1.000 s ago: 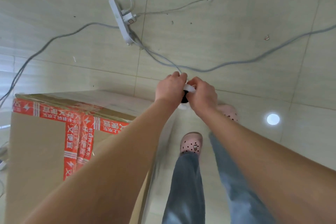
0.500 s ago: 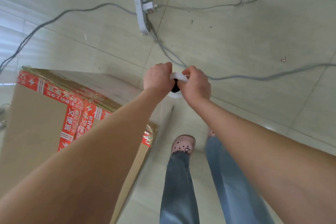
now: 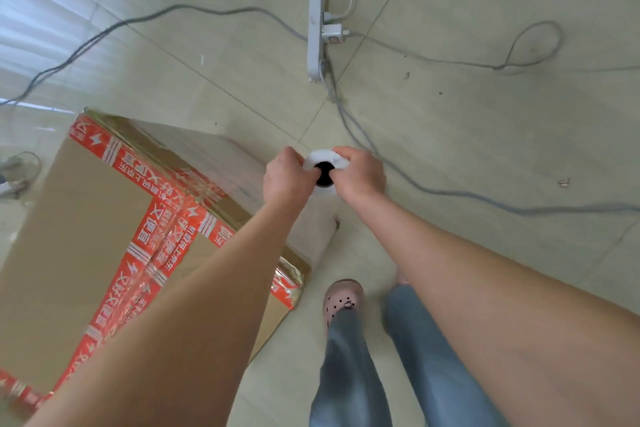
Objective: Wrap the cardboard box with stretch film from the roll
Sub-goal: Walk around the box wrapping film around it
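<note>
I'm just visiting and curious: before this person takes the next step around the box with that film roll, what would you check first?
1. Hold on the roll: ok. The left hand and right hand both grip the roll, seen end-on.
2. Film to the cardboard box: cannot tell. A pale sheet seems to hang under the roll; whether it is taut is unclear.
3. Floor ahead: not ok. A grey cable and a power strip lie there.
4. Box sealed: ok. Red tape crosses its top.
5. Feet: ok. The shoe stands apart from the box.
</note>
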`<state>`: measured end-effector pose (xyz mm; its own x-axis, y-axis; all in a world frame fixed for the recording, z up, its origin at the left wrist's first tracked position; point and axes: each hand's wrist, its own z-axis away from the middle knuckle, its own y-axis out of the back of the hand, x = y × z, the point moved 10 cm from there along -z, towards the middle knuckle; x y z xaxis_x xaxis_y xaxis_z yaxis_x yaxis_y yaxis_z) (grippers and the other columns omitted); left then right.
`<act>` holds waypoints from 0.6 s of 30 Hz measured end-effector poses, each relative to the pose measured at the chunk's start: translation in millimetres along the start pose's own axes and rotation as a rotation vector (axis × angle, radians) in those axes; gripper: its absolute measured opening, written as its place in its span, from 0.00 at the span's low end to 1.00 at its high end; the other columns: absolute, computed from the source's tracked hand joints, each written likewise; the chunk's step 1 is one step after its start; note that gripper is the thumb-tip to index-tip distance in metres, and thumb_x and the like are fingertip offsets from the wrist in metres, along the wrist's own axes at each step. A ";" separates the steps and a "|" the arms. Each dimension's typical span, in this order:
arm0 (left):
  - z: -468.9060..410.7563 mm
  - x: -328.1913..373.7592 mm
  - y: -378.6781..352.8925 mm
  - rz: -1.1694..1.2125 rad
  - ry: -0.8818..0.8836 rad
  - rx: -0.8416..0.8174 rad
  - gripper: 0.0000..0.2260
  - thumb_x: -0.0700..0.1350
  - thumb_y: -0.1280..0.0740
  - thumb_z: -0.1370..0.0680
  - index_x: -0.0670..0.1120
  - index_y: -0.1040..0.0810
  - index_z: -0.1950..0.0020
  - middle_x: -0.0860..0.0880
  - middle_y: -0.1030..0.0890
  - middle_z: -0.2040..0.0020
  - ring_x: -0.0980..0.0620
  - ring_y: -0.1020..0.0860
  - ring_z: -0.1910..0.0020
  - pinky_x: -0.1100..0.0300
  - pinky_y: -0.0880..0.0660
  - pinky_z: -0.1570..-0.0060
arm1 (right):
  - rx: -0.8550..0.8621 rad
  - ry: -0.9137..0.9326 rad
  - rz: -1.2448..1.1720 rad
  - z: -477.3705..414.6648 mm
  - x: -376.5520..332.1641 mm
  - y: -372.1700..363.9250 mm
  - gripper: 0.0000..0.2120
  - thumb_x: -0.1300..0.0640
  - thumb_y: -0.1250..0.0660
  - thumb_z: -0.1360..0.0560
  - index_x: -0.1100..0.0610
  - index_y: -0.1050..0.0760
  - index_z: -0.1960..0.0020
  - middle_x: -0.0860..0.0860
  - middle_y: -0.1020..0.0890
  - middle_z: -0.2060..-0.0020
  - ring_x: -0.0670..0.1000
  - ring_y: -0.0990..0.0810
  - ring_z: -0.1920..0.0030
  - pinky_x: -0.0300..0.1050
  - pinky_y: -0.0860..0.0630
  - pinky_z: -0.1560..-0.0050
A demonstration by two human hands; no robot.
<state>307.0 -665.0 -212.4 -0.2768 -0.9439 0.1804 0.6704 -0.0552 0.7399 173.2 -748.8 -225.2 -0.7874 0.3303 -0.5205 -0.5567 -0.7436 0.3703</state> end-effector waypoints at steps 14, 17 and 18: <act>-10.6 61.1 10.0 -0.486 -0.445 -0.051 0.09 0.40 0.39 0.24 0.43 0.26 0.44 0.45 0.24 0.49 0.42 0.23 0.51 0.55 0.34 0.64 | -0.027 -0.019 0.192 -17.2 -18.0 -7.5 0.12 0.58 0.35 0.28 0.50 0.26 0.46 0.49 0.20 0.53 0.52 0.26 0.58 0.41 0.33 0.61; -28.5 56.8 22.3 -0.417 -0.392 -0.081 0.08 0.41 0.39 0.25 0.43 0.26 0.46 0.44 0.23 0.50 0.41 0.22 0.51 0.55 0.32 0.63 | -0.003 0.012 0.223 -24.9 -39.2 -9.8 0.11 0.59 0.35 0.29 0.52 0.25 0.47 0.50 0.18 0.52 0.52 0.25 0.57 0.41 0.33 0.59; -33.8 50.6 27.2 -0.365 -0.347 -0.082 0.08 0.41 0.38 0.25 0.43 0.26 0.47 0.44 0.22 0.51 0.41 0.22 0.51 0.55 0.30 0.62 | 0.008 0.022 0.231 -27.0 -46.6 -10.8 0.11 0.59 0.34 0.29 0.52 0.24 0.47 0.50 0.18 0.51 0.53 0.24 0.55 0.41 0.32 0.58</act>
<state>334.5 -725.3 -205.0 -0.7058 -0.6956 0.1344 0.5357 -0.3997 0.7438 223.1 -771.8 -225.7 -0.8882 0.1391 -0.4380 -0.3645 -0.7936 0.4872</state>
